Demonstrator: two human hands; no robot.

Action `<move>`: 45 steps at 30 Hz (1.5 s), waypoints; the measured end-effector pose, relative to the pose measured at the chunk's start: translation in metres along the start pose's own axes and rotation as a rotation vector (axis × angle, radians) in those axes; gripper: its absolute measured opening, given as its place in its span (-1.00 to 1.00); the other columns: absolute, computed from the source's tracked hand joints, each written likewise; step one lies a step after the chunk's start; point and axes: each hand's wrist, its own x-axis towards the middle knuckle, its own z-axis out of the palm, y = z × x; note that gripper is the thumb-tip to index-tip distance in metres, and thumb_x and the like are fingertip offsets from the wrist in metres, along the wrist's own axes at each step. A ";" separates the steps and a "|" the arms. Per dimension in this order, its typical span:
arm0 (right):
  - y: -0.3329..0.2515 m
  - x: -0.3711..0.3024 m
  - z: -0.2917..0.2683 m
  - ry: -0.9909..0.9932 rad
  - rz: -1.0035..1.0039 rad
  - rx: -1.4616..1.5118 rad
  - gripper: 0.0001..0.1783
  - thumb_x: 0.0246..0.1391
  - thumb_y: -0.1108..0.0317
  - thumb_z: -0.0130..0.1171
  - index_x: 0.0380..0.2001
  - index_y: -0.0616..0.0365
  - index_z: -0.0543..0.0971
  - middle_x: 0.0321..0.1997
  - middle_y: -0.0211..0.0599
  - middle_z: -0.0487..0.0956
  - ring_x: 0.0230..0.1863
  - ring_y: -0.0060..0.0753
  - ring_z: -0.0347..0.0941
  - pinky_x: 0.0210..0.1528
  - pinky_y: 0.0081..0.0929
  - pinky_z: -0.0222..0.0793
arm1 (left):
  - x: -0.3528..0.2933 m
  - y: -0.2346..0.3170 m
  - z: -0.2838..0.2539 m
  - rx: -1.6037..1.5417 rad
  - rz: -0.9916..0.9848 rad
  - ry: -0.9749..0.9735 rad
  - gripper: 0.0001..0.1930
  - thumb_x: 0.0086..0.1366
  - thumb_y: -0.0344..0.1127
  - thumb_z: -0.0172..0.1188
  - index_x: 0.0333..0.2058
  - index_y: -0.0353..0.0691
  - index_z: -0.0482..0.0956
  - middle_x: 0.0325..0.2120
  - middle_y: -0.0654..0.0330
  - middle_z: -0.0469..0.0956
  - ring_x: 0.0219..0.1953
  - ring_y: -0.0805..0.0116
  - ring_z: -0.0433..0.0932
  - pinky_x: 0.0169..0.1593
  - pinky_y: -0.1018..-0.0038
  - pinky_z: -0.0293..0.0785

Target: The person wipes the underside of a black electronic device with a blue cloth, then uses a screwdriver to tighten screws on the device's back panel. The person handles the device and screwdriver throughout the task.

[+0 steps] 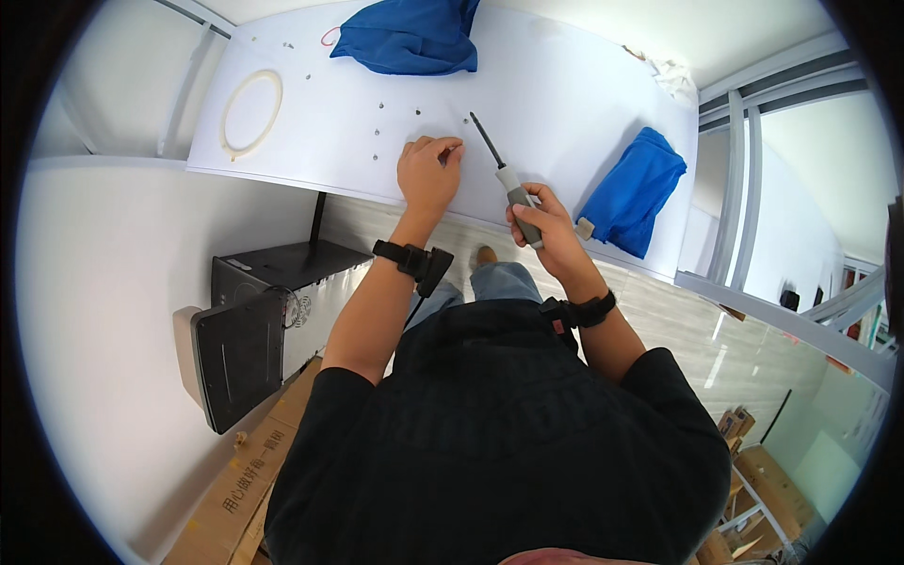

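Note:
My right hand (pixel 548 226) is wrapped round the grey handle of a screwdriver (pixel 514 192). Its dark shaft points up and to the left, with the tip over the white table (pixel 556 94), close to a small metal piece like a screw (pixel 465 121). Left of the screwdriver, my left hand (pixel 431 174) is above the table's near edge. Its fingers are curled, with thumb and forefinger close together; whatever they hold, if anything, is hidden. Several more small screw-like pieces (pixel 381 105) lie scattered beyond and to the left of that hand.
A blue cloth bag (pixel 410 38) lies at the far side, and folded blue cloth (pixel 636 193) at the right. A cream ring (pixel 277 105) rests at the table's left end. Crumpled white material (pixel 670 77) sits far right. Below left stands a black case (pixel 282 262) beside cardboard (pixel 254 471).

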 end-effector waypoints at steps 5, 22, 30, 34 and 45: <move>-0.002 0.005 -0.010 0.018 0.016 0.010 -0.58 0.07 0.37 0.11 -0.01 0.18 0.28 -0.40 -0.29 0.46 -0.49 -0.51 0.37 -0.46 -0.55 0.26 | -0.001 -0.003 0.011 0.049 0.070 0.078 -0.91 0.01 -0.32 0.30 -0.44 -0.03 0.68 -0.56 0.33 0.53 -0.44 0.31 0.42 -0.32 0.39 0.31; 0.009 0.021 0.069 -0.371 0.060 -0.155 -0.52 -0.03 0.45 0.11 0.02 0.27 0.36 -0.35 -0.21 0.52 -0.43 -0.49 0.42 -0.36 -0.58 0.35 | -0.067 -0.034 -0.099 -0.435 -0.202 0.205 -0.89 0.16 -0.50 0.22 -0.30 -0.29 0.63 -0.47 0.24 0.53 -0.46 0.55 0.45 -0.34 0.61 0.40; 0.100 0.022 0.247 -0.800 0.218 -0.343 -0.70 -0.10 0.62 -0.04 -0.23 0.15 0.36 -0.33 -0.19 0.52 -0.35 -0.34 0.46 -0.25 -0.39 0.39 | -0.236 -0.133 -0.307 -0.275 -0.455 0.877 -0.89 0.20 -0.45 0.21 -0.29 -0.29 0.61 -0.43 0.29 0.50 -0.44 0.58 0.46 -0.34 0.64 0.40; 0.163 0.011 0.310 -0.896 0.259 -0.440 -0.81 -0.06 0.59 0.03 -0.35 0.10 0.36 -0.39 -0.28 0.47 -0.40 -0.43 0.43 -0.32 -0.44 0.37 | -0.337 -0.168 -0.384 -0.032 -0.512 1.167 -0.89 0.19 -0.45 0.20 -0.28 -0.25 0.60 -0.34 0.27 0.48 -0.39 0.55 0.47 -0.32 0.63 0.41; 0.289 -0.041 0.464 -0.980 -0.050 -0.857 -0.76 0.02 0.30 0.25 -0.23 0.13 0.57 -0.55 -0.52 0.47 -0.53 -0.67 0.34 -0.45 -0.63 0.29 | -0.412 -0.215 -0.484 0.236 -0.615 1.035 -0.73 0.22 -0.40 0.18 -0.08 -0.17 0.51 -0.12 0.10 0.33 -0.42 0.48 0.44 -0.40 0.60 0.45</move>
